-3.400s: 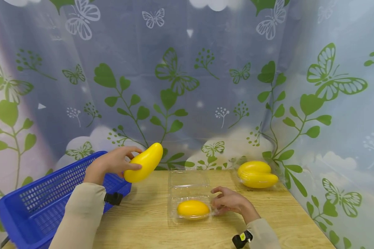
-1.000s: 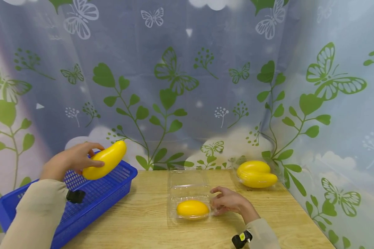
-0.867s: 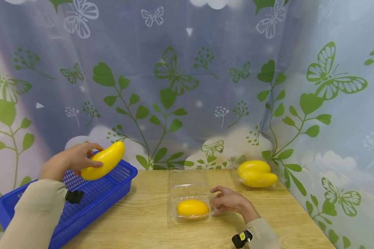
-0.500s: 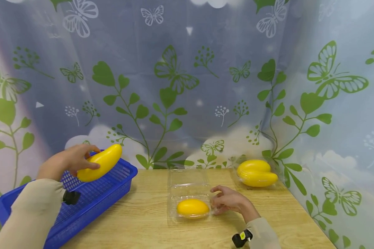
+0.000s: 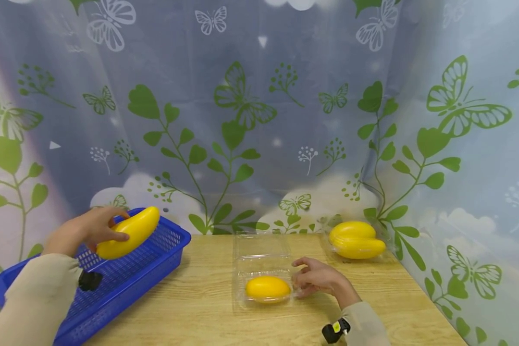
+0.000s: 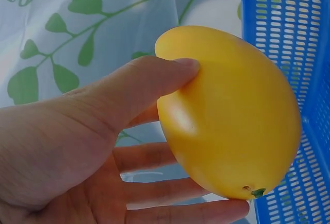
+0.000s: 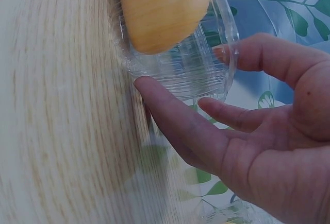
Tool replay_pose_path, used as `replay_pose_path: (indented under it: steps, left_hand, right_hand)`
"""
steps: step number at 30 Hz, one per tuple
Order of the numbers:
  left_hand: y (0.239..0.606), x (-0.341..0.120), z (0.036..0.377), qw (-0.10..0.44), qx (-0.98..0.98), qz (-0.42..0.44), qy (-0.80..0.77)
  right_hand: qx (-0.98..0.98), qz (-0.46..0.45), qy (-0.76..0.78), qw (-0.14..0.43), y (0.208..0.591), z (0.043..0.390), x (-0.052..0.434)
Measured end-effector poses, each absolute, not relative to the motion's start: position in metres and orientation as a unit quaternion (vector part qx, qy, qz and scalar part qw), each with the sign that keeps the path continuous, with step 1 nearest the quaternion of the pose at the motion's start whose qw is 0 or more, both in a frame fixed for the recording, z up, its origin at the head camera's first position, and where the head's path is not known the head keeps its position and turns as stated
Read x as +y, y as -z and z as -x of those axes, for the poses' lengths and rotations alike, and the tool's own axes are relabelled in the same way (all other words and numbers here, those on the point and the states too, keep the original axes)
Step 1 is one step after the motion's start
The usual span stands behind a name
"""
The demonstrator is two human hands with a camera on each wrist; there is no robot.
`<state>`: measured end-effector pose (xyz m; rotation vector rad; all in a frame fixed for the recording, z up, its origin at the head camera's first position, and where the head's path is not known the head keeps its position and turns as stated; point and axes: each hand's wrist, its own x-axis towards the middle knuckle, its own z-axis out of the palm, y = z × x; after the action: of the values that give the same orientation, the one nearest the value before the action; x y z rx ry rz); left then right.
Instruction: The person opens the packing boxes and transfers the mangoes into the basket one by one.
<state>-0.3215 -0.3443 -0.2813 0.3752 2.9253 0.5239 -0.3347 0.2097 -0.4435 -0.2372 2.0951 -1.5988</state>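
1. I see my left hand [image 5: 84,230] gripping a yellow mango [image 5: 127,232], thumb on its near side and fingers curled behind it, held just above the far end of the blue basket [image 5: 155,269].
2. In the left wrist view the mango [image 6: 232,116] is smooth, glossy and evenly yellow, with a small green stem stub at its lower end; the thumb presses its flank and the fingers cradle it from below.
3. The blue basket is a perforated plastic tray at the left edge of the wooden table [image 5: 199,312]; I see nothing lying in the part of it that shows.
4. My right hand [image 5: 322,281] rests on the table with loosely bent fingers touching the right edge of a clear plastic box [image 5: 261,257], gripping nothing firmly.
5. That clear box stands open, its lid flat toward the back; the near half holds a second mango [image 5: 268,288].
6. From the right wrist, the fingertips [image 7: 149,87] meet the ribbed wall of the clear box [image 7: 201,74] with the fruit inside it.
7. A second clear box [image 5: 387,257] at the back right holds two more mangoes [image 5: 355,239].
8. I can read no labels or writing anywhere; the butterfly-and-leaf curtain [image 5: 259,120] bears only printed pictures.
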Motion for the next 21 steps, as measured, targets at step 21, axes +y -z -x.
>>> replay_pose_path:
  steps: [21]
  left_hand:
    - [0.297,-0.369,0.324,0.072,0.977,-0.113,-0.164]
  right_hand:
    - [0.767,0.084,0.586,0.248,0.442,0.334,0.209]
